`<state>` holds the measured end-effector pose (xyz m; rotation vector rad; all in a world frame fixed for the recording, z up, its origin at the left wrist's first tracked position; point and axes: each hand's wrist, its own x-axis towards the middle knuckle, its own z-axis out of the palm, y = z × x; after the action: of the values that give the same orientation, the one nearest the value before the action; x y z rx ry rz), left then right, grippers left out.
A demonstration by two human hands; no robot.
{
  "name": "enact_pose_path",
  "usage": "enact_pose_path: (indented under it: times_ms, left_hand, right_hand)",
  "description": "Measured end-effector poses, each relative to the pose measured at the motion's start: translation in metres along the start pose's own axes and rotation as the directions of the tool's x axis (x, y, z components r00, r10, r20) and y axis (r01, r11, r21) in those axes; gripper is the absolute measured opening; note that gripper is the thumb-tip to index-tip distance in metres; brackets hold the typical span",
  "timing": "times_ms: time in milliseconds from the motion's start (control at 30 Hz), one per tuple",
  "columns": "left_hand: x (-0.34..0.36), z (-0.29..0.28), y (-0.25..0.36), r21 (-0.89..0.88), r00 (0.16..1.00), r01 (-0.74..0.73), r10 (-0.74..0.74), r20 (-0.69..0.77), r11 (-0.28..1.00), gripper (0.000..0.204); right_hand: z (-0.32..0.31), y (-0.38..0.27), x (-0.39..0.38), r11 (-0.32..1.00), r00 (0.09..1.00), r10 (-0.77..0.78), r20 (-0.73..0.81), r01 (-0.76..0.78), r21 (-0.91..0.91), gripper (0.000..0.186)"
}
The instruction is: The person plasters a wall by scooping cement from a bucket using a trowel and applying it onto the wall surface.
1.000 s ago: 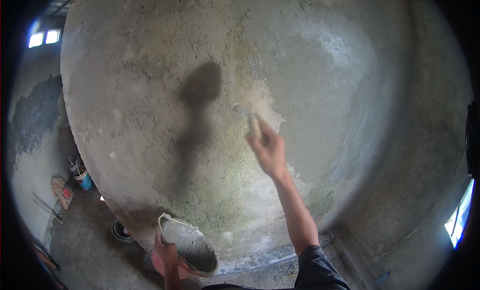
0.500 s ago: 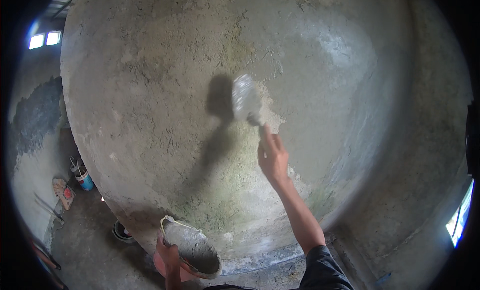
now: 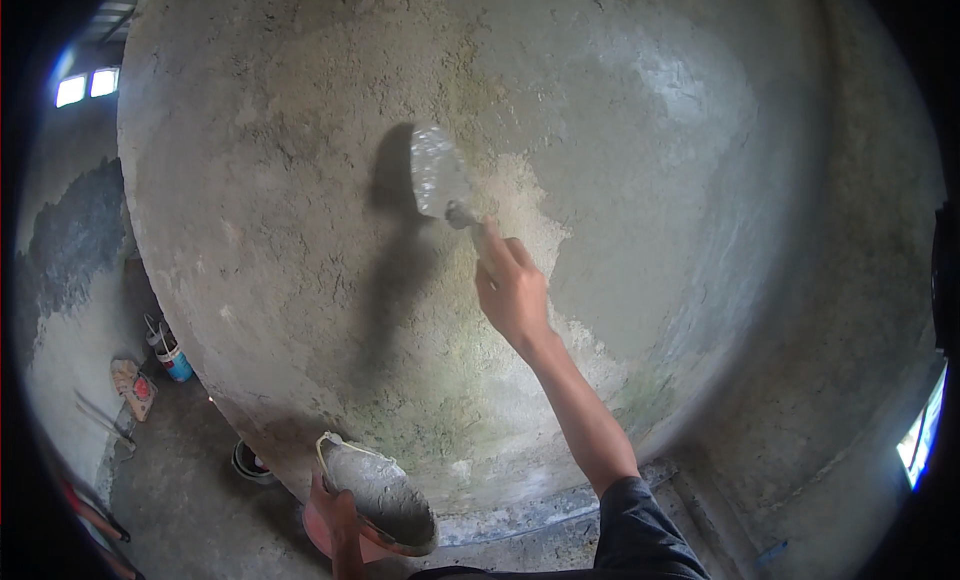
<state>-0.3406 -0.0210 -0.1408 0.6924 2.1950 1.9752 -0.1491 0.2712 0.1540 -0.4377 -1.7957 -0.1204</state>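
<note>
My right hand [image 3: 513,290] is closed round the handle of a trowel [image 3: 437,172]. The trowel's rounded blade, smeared with shiny wet mortar, is held up at the middle of a rough grey wall [image 3: 290,240] and casts a dark shadow to its left. Whether the blade touches the wall I cannot tell. Low down, my left hand [image 3: 335,510] grips the rim of a reddish bucket [image 3: 318,532], which is tilted. Grey mortar [image 3: 395,500] lies inside the bucket, and a pale cord handle [image 3: 322,444] loops at its top.
Smooth, wet-looking plaster [image 3: 650,200] covers the wall's right part. On the floor at left stand a blue-and-white pail [image 3: 174,362], a paper sack [image 3: 133,388] against the side wall, and a dark round tub [image 3: 250,465]. A ledge [image 3: 530,518] runs along the wall's foot.
My right hand and the trowel have moved left and slightly up across the wall, their shadow shifting left too. My left hand still holds the bucket in nearly the same place.
</note>
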Motion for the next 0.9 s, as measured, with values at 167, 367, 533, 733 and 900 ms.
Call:
enact_pose_path:
  times_ms: [167, 367, 533, 733, 900]
  left_hand:
    - [-0.016, -0.001, 0.058, -0.020, 0.999, 0.034, -0.034, 0.000, 0.999, 0.071]
    - [-0.017, 0.005, 0.062, -0.005, 0.995, 0.095, -0.095, 0.008, 0.995, 0.073]
    - [-0.020, 0.006, 0.063, 0.041, 0.988, 0.151, -0.151, 0.017, 0.988, 0.075]
    - [-0.018, 0.002, 0.043, 0.068, 0.996, 0.089, -0.087, -0.025, 0.994, 0.079]
    - [-0.025, -0.004, 0.065, 0.360, 0.960, 0.259, -0.281, 0.009, 0.896, 0.078]
  right_hand:
    - [-0.034, 0.044, 0.012, 0.963, 0.953, 0.218, -0.212, -0.246, -0.115, 0.063]
    - [-0.019, 0.088, -0.006, 0.956, 0.981, -0.086, -0.172, 0.032, -0.293, 0.068]
    - [-0.020, 0.045, -0.060, 0.968, 0.977, -0.199, 0.078, 0.208, -0.137, 0.068]
    - [-0.042, 0.085, 0.014, 0.980, 0.959, 0.060, -0.278, -0.109, -0.168, 0.069]
    - [-0.008, 0.048, 0.031, 0.985, 0.981, -0.002, -0.192, -0.031, -0.168, 0.064]
